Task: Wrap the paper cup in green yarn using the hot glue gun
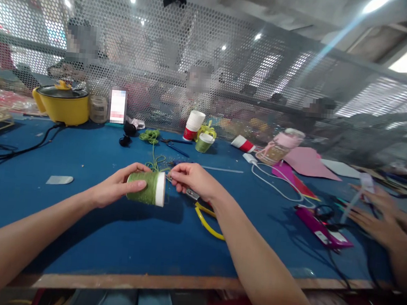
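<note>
My left hand (125, 184) is wrapped round a paper cup (145, 188) wound with green yarn. The cup lies on its side in the air, its white uncovered band facing right. My right hand (189, 177) is closed in a pinch just beside that white end; what its fingertips grip is too small to make out. Green yarn (157, 160) trails behind the cup to a loose bundle (150, 136). Under my right wrist lies a metal tool with yellow handles (207, 223), partly covered by the forearm.
A yellow electric pot (63, 106), a jar and a lit phone (118, 106) stand at the back left. Farther right are stacked cups (194, 125), a green-wrapped cup (204, 142) and white cable. A purple power strip (322, 230) lies near another person's hands (378, 213).
</note>
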{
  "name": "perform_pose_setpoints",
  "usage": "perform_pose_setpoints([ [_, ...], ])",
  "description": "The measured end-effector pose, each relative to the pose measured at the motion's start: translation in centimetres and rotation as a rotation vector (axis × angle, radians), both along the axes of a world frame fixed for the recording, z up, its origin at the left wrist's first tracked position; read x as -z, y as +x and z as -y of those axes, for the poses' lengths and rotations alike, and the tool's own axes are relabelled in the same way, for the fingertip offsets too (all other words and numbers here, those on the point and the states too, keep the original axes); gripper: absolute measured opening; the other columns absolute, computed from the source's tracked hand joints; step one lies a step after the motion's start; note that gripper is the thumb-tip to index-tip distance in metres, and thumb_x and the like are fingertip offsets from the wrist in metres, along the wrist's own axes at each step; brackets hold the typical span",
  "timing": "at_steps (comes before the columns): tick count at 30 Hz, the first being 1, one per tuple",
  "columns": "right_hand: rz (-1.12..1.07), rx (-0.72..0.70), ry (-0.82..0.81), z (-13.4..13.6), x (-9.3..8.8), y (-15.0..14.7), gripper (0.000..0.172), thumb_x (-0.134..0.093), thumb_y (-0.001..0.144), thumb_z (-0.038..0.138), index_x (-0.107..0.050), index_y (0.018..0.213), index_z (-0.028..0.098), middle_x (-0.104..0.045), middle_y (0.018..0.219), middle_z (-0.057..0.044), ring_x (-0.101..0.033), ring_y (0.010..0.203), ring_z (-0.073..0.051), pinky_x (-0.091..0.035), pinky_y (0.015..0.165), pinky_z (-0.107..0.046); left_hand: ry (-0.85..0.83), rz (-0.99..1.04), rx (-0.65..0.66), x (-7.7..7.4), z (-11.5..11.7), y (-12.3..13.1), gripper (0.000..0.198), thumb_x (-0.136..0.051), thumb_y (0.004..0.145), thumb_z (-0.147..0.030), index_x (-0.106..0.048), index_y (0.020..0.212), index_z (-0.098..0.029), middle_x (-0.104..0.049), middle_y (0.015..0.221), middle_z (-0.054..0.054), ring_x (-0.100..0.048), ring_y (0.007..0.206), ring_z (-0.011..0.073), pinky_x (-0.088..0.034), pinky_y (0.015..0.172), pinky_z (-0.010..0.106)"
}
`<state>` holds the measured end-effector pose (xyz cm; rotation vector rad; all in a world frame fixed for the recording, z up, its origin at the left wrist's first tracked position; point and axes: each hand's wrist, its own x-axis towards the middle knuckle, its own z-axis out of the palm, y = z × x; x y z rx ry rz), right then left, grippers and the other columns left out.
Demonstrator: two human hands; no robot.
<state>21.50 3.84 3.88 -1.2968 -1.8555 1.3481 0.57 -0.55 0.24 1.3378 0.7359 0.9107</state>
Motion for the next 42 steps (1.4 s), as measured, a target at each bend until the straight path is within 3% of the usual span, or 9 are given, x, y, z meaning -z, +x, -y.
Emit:
perform_pose_setpoints([
  [3, 0.019, 0.053, 0.09, -0.5, -0.7, -0.3, 0.012, -0.052, 0.077, 0.016, -0.055, 0.066, 0.015, -0.058, 0.061, 0.001, -0.05, 0.043, -0.004, -0.037, 0.038, -0.017, 0.033, -0.082, 0.046, -0.2, 0.1, 0.0, 0.039, -0.062, 0.071, -0.038, -0.047, 0.101, -0.018, -0.05, 0.083, -0.001, -0.048, 0.07, 0.0109, -0.039, 0.061, 0.022],
  [10, -0.087, -0.043, 0.178, -1.3, -1.0, -3.0, 0.013, -0.048, 0.079, 0.014, -0.052, 0.066, 0.015, -0.06, 0.06, -0.001, -0.057, 0.052, -0.009, -0.046, 0.049, -0.021, 0.147, -0.189, 0.078, -0.2, 0.4, 0.3, 0.037, -0.06, 0.073, -0.036, -0.045, 0.1, -0.017, -0.048, 0.083, 0.0, -0.046, 0.07, 0.0109, -0.038, 0.059, 0.021],
  [17, -0.076, -0.2, 0.258, -1.4, -0.6, -5.7, 0.005, -0.056, 0.073, 0.018, -0.057, 0.069, 0.015, -0.059, 0.062, 0.002, -0.055, 0.061, -0.009, -0.043, 0.063, -0.023, 0.427, -0.302, -0.029, 1.0, 0.5, 0.5, 0.039, -0.065, 0.069, -0.033, -0.037, 0.091, -0.018, -0.044, 0.083, 0.0, -0.048, 0.068, 0.0115, -0.042, 0.057, 0.023],
  [21, -0.004, -0.251, 0.147, -1.8, 0.3, -5.9, 0.015, -0.051, 0.077, 0.025, -0.056, 0.067, 0.015, -0.053, 0.057, 0.004, -0.047, 0.053, -0.007, -0.039, 0.055, -0.021, 0.562, -0.339, -0.104, 1.3, 0.5, 0.6, 0.042, -0.067, 0.068, -0.033, -0.035, 0.091, -0.019, -0.048, 0.087, 0.002, -0.053, 0.074, 0.0146, -0.046, 0.064, 0.028],
  [25, 0.023, -0.279, 0.021, -2.3, 1.3, -5.5, 0.022, -0.049, 0.079, 0.031, -0.053, 0.063, 0.016, -0.05, 0.053, 0.004, -0.043, 0.047, -0.006, -0.035, 0.047, -0.019, 0.656, -0.327, -0.082, 1.0, 0.6, 0.5, 0.053, -0.065, 0.07, -0.031, -0.034, 0.111, -0.02, -0.051, 0.108, 0.01, -0.054, 0.098, 0.0222, -0.046, 0.081, 0.034],
  [27, 0.045, -0.207, 0.016, -2.5, 1.4, -5.1, 0.018, -0.048, 0.08, 0.026, -0.055, 0.067, 0.016, -0.056, 0.059, 0.002, -0.048, 0.05, -0.006, -0.039, 0.048, -0.018, 0.694, -0.39, -0.076, 0.7, 0.7, 0.5, 0.055, -0.064, 0.071, -0.031, -0.036, 0.117, -0.02, -0.051, 0.113, 0.011, -0.051, 0.105, 0.0243, -0.044, 0.087, 0.036],
  [31, 0.201, 0.066, 0.154, -3.4, 0.9, -2.9, 0.014, -0.045, 0.079, 0.016, -0.055, 0.071, 0.015, -0.063, 0.069, -0.003, -0.054, 0.052, -0.007, -0.041, 0.046, -0.018, 0.682, -0.517, -0.127, 0.5, 0.6, 0.4, 0.047, -0.063, 0.072, -0.036, -0.047, 0.112, -0.018, -0.056, 0.108, 0.01, -0.055, 0.096, 0.0237, -0.045, 0.084, 0.036],
  [36, 0.435, 0.355, 0.302, -5.0, 0.6, 2.3, 0.018, -0.047, 0.08, 0.028, -0.054, 0.068, 0.017, -0.063, 0.069, -0.007, -0.057, 0.058, -0.013, -0.038, 0.05, -0.022, 0.577, -0.509, -0.175, 0.8, 0.3, 0.4, 0.046, -0.063, 0.07, -0.039, -0.047, 0.108, -0.018, -0.058, 0.103, 0.008, -0.058, 0.086, 0.0209, -0.048, 0.073, 0.031],
  [42, 0.719, 0.389, 0.26, -5.5, 2.7, 4.9, 0.011, -0.065, 0.06, 0.015, -0.056, 0.054, 0.016, -0.065, 0.068, -0.011, -0.06, 0.08, -0.024, -0.039, 0.061, -0.026, 0.486, -0.459, -0.194, 1.2, 0.2, 0.5, 0.047, -0.064, 0.07, -0.037, -0.043, 0.108, -0.019, -0.055, 0.097, 0.005, -0.056, 0.077, 0.0167, -0.048, 0.068, 0.029],
])
